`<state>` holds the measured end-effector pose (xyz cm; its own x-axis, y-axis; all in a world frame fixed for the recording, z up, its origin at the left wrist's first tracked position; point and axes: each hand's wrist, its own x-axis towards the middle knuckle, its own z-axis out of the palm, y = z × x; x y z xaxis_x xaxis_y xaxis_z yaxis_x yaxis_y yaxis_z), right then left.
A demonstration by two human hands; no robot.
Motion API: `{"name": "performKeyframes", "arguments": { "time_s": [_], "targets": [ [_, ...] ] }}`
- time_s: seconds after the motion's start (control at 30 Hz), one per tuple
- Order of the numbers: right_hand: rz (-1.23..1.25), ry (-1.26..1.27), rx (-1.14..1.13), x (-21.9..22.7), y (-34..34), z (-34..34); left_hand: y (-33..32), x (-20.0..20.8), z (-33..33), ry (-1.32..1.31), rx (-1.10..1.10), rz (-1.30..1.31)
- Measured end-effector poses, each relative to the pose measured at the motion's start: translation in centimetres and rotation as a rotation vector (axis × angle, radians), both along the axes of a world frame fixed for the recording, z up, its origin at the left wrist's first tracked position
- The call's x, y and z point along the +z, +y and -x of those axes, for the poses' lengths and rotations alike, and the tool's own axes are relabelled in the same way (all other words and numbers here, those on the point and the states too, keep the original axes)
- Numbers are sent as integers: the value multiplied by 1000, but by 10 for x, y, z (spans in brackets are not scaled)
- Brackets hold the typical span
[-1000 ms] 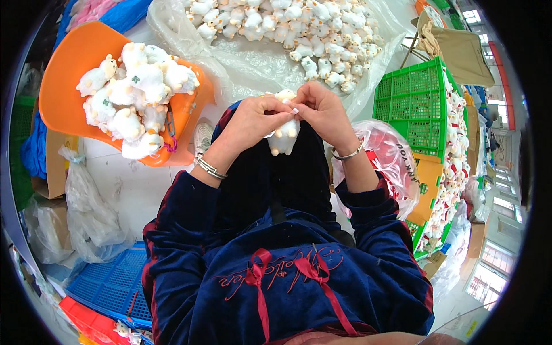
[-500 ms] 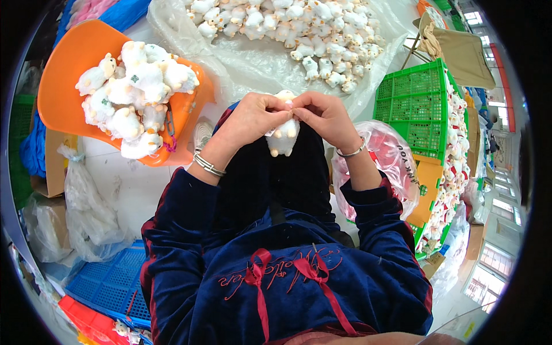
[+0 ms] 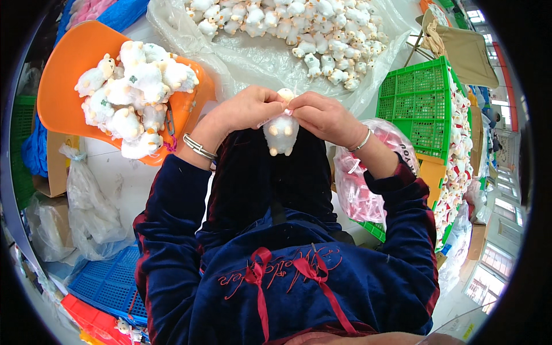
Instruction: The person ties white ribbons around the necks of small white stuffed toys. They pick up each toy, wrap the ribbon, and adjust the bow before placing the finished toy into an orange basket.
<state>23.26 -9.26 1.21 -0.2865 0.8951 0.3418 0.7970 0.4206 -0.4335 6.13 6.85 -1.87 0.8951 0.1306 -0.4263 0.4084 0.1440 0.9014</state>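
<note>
A small white plush toy animal [image 3: 281, 135] with cream-coloured paws lies upright against my dark trousers, its head pointing away from me. Around its neck sits a pale pink, ribbon-like strip [image 3: 288, 112]. My left hand [image 3: 253, 109] is closed, thumb and fingertips pinching at the left side of the neck. From the other side my right hand [image 3: 325, 117] pinches the strip at the neck, its fingers curled together. Both sets of fingertips nearly meet there and partly cover the strip and the toy's head.
Many similar plush toys [image 3: 339, 40] are heaped on clear plastic sheeting [image 3: 230, 75] ahead. An orange chair [image 3: 63, 75] on the left holds several more. At right stand a clear bag of pink strips [image 3: 362, 192] and a green crate [image 3: 411, 112]; a blue crate [image 3: 106, 282] is at lower left.
My hands have drawn slightly apart and my elbows have spread outward. The toy's head and the strip at its neck show more now, and both hands are still pinching.
</note>
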Motion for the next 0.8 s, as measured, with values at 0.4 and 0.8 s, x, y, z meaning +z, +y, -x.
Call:
{"name": "performKeyframes", "arguments": {
  "time_s": [0.4, 0.8],
  "targets": [
    [45, 10, -1, 0, 1, -2, -2, 9, 0, -3, 1, -63],
    [636, 707, -430, 5, 3, 6, -41, 4, 10, -339, 228, -866]
  ]
}}
